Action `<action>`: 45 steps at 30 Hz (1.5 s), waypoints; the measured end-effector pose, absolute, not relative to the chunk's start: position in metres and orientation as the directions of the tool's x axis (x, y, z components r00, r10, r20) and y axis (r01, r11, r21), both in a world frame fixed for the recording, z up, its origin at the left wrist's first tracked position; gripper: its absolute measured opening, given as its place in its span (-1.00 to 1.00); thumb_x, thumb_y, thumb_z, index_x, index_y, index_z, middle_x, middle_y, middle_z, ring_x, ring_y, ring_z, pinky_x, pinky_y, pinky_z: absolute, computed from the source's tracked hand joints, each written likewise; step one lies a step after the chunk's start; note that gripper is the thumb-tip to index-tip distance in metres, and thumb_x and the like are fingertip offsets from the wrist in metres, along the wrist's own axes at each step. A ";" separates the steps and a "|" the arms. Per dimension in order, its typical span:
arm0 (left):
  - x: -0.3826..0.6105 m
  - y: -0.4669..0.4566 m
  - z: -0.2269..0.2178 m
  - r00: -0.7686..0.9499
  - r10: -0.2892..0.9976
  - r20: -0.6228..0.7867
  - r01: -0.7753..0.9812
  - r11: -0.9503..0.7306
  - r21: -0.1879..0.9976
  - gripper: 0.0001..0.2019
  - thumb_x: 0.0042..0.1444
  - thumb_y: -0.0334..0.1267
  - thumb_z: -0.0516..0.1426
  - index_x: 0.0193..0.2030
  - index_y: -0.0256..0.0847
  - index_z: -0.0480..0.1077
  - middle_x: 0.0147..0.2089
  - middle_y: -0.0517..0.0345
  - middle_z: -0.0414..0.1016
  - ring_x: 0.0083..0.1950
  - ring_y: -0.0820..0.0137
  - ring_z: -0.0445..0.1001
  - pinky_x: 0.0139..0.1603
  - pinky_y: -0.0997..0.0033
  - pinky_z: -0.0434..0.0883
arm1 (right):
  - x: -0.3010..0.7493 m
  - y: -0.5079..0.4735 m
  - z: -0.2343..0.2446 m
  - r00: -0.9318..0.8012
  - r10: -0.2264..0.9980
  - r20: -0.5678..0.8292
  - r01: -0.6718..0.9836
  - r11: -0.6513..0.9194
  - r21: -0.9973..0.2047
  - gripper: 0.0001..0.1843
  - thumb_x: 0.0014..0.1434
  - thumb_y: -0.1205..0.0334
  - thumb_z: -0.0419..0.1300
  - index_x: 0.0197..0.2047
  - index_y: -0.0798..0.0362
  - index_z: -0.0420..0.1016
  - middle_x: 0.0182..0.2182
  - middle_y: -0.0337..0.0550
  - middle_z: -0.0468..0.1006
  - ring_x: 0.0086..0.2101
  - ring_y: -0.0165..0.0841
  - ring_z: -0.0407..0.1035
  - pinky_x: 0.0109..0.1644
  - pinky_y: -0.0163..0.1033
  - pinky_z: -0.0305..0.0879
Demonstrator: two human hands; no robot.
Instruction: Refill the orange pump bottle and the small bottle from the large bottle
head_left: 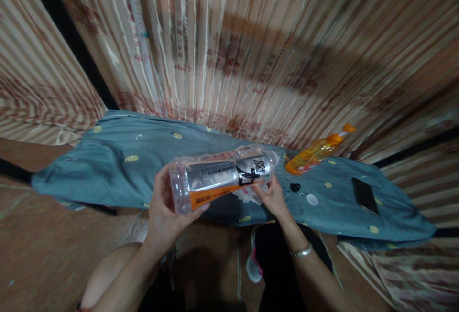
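Hands [163,217] [271,198] w/ btl [218,178], prob. over cloth edge [229,217]

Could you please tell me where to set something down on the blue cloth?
The widest bare patch of blue cloth lies left of the left hand; a smaller one lies between orange bottle and phone. It's crowded near the right hand and crumpled plastic.
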State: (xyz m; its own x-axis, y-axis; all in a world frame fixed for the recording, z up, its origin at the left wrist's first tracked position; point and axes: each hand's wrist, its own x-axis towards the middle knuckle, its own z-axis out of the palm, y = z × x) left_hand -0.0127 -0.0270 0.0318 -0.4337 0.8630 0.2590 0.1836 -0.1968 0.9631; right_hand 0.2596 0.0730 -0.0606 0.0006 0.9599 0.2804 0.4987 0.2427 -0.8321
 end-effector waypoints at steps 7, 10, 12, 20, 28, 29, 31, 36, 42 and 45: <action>-0.013 -0.026 0.030 -0.435 0.854 0.286 0.190 -0.224 0.956 -0.15 -0.39 -0.18 0.47 0.10 -0.08 0.22 0.11 -0.03 0.51 0.15 0.06 0.56 0.20 -0.02 0.51 | 0.261 0.073 -0.061 0.007 0.958 0.287 0.509 0.243 -0.825 -0.34 0.01 -0.04 0.36 0.14 0.01 0.38 -0.15 -0.02 0.67 -0.13 -0.04 0.57 0.03 0.07 0.48; -0.013 -0.027 0.030 -0.436 0.853 0.288 0.209 -0.215 0.954 -0.15 -0.38 -0.18 0.46 0.11 -0.07 0.22 0.12 -0.02 0.51 0.16 0.06 0.56 0.19 0.00 0.52 | 0.261 0.074 -0.062 0.012 0.960 0.280 0.506 0.235 -0.830 -0.33 0.00 -0.03 0.37 0.15 0.01 0.37 -0.14 -0.02 0.67 -0.14 -0.06 0.57 0.02 0.05 0.48; -0.013 -0.027 0.030 -0.442 0.854 0.275 0.208 -0.200 0.957 -0.15 -0.38 -0.17 0.46 0.11 -0.05 0.22 0.13 -0.01 0.51 0.16 0.06 0.56 0.18 -0.01 0.52 | 0.261 0.074 -0.062 0.020 0.962 0.274 0.504 0.227 -0.834 -0.34 -0.01 -0.04 0.37 0.13 0.01 0.38 -0.13 -0.02 0.67 -0.14 -0.06 0.57 0.01 0.04 0.48; -0.012 -0.027 0.030 -0.443 0.858 0.260 0.169 -0.205 0.964 -0.16 -0.38 -0.18 0.46 0.12 -0.07 0.24 0.15 -0.05 0.52 0.18 0.04 0.56 0.20 -0.01 0.51 | 0.260 0.074 -0.062 0.020 0.963 0.270 0.516 0.222 -0.828 -0.36 0.00 -0.03 0.37 0.11 0.02 0.39 -0.16 -0.01 0.67 -0.14 -0.03 0.57 0.00 0.07 0.49; -0.013 -0.027 0.029 -0.447 0.853 0.271 0.183 -0.210 0.960 -0.14 -0.39 -0.17 0.47 0.12 -0.07 0.24 0.12 -0.02 0.54 0.15 0.07 0.57 0.17 0.00 0.54 | 0.259 0.072 -0.059 0.011 0.961 0.277 0.510 0.232 -0.828 -0.37 0.01 -0.02 0.36 0.13 0.00 0.38 -0.13 -0.04 0.68 -0.16 -0.07 0.57 -0.01 0.03 0.50; -0.013 -0.027 0.029 -0.446 0.852 0.273 0.183 -0.212 0.960 -0.14 -0.39 -0.17 0.47 0.12 -0.07 0.24 0.12 -0.01 0.54 0.14 0.07 0.58 0.16 0.01 0.54 | 0.259 0.072 -0.059 0.012 0.959 0.282 0.509 0.237 -0.828 -0.37 0.01 -0.03 0.36 0.12 -0.01 0.38 -0.12 -0.03 0.68 -0.15 -0.07 0.57 0.00 0.04 0.50; -0.012 -0.026 0.029 -0.440 0.853 0.280 0.186 -0.219 0.958 -0.16 -0.38 -0.17 0.47 0.11 -0.05 0.24 0.11 0.01 0.55 0.13 0.08 0.58 0.14 0.03 0.56 | 0.259 0.072 -0.059 0.013 0.958 0.288 0.500 0.243 -0.831 -0.37 0.01 -0.05 0.36 0.11 -0.01 0.39 -0.12 -0.02 0.68 -0.15 -0.07 0.57 0.00 0.04 0.50; -0.012 -0.026 0.027 -0.446 0.846 0.292 0.190 -0.229 0.955 -0.15 -0.40 -0.17 0.47 0.11 -0.06 0.25 0.11 0.00 0.55 0.13 0.07 0.58 0.15 0.03 0.55 | 0.258 0.072 -0.058 0.024 0.963 0.270 0.485 0.225 -0.845 -0.36 0.02 -0.09 0.35 0.11 0.02 0.38 -0.14 0.00 0.67 -0.16 -0.06 0.58 -0.02 0.04 0.51; -0.011 -0.026 0.028 -0.449 0.846 0.287 0.177 -0.230 0.957 -0.14 -0.39 -0.18 0.46 0.12 -0.09 0.23 0.13 -0.08 0.52 0.15 0.03 0.57 0.17 0.00 0.54 | 0.259 0.072 -0.058 0.019 0.966 0.259 0.484 0.218 -0.848 -0.33 0.01 -0.08 0.37 0.13 0.03 0.37 -0.15 0.00 0.67 -0.16 -0.05 0.59 -0.02 0.04 0.51; -0.012 -0.026 0.029 -0.447 0.847 0.286 0.188 -0.223 0.956 -0.14 -0.38 -0.19 0.46 0.13 -0.08 0.22 0.14 -0.07 0.51 0.17 0.03 0.56 0.19 0.00 0.53 | 0.259 0.073 -0.061 0.026 0.969 0.245 0.473 0.204 -0.857 -0.33 0.01 -0.05 0.37 0.13 0.05 0.37 -0.17 0.01 0.68 -0.19 -0.05 0.59 -0.05 0.04 0.51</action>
